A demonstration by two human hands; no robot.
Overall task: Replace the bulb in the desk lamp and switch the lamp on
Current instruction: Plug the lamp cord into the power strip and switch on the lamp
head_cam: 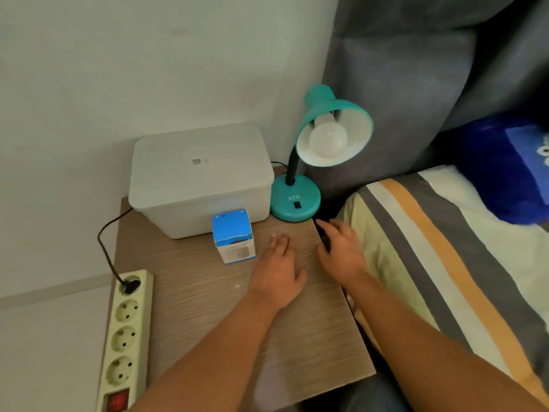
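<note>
Looking down from the head view: both hands were over the bench (pixel 208 307), palms down, fingers loosely spread, nothing held. Left hand (pixel 277 270) sat just right of the blue-and-white bulb box (pixel 233 236), close beside it, contact not clear. Right hand (pixel 341 251) was at the bench's right edge, fingertips near the teal lamp base (pixel 295 202) but apart from it. Desk lamp (pixel 323 144) stood at the back right corner, shade tilted toward camera, white bulb (pixel 328 139) seated in it, unlit. White lidded bin (pixel 199 176) behind the box; power strip (pixel 126 334) along the left edge, one plug in.
</note>
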